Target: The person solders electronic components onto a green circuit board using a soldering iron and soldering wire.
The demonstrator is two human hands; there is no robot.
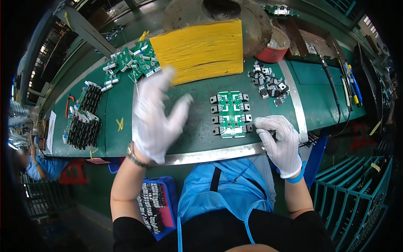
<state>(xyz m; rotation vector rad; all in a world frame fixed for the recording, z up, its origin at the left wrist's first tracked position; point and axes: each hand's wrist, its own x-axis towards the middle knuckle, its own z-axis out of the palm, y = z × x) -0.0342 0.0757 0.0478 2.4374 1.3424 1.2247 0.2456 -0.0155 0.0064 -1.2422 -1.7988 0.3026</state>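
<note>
A green circuit board (231, 114) lies on the dark green bench top in front of me, with a row of black three-legged components (215, 119) along each long side. My right hand (280, 145), in a white striped glove, is beside the board's lower right corner. Its thumb and fingers are pinched together close to the black components there; whatever they hold, if anything, is hidden. My left hand (158, 117), also gloved, is left of the board, thumb and fingers apart and empty, slightly blurred. A pile of loose black components (270, 84) lies right of the board, farther back.
A yellow panel (197, 52) stands behind the board. Green boards with white parts (130, 61) lie heaped at the back left, near stacked black-component assemblies (84, 126). A soldering iron (329, 80) and pens are at right. A red bowl (273, 49) sits behind the component pile.
</note>
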